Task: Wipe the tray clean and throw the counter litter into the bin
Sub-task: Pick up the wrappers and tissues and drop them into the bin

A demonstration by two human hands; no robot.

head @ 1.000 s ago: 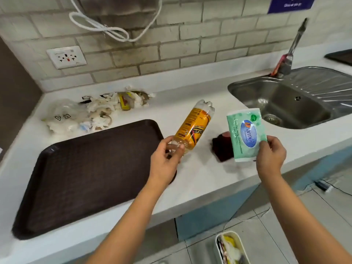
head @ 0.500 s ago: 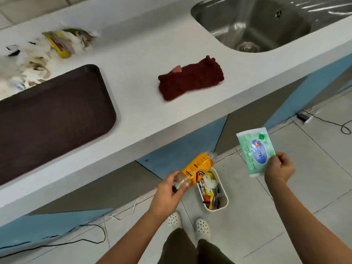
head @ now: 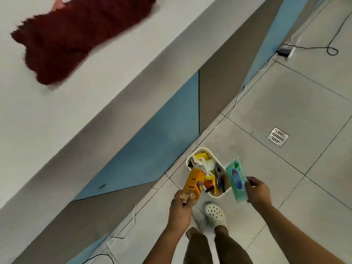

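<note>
My left hand (head: 180,205) grips the neck end of an orange-labelled plastic bottle (head: 194,181), whose far end points over the left rim of the white bin (head: 198,150) on the floor. The bin holds several wrappers and tissues. My right hand (head: 257,190) pinches a green tissue packet (head: 236,179) by its lower edge, at the bin's right side. A dark red cloth (head: 76,33) lies on the white counter (head: 57,115) at the top left. The tray is out of view.
My white clogs (head: 215,213) stand just below the bin. Thin cables run along the foot of the blue and brown cabinet front (head: 152,149). A floor drain (head: 278,136) sits to the right, and a power adapter (head: 284,52) lies at the upper right.
The view has tipped further down and nearer the floor. Both hands have lowered toward the bin; the bottle now overlaps its left rim and the tissue packet reaches its right side.
</note>
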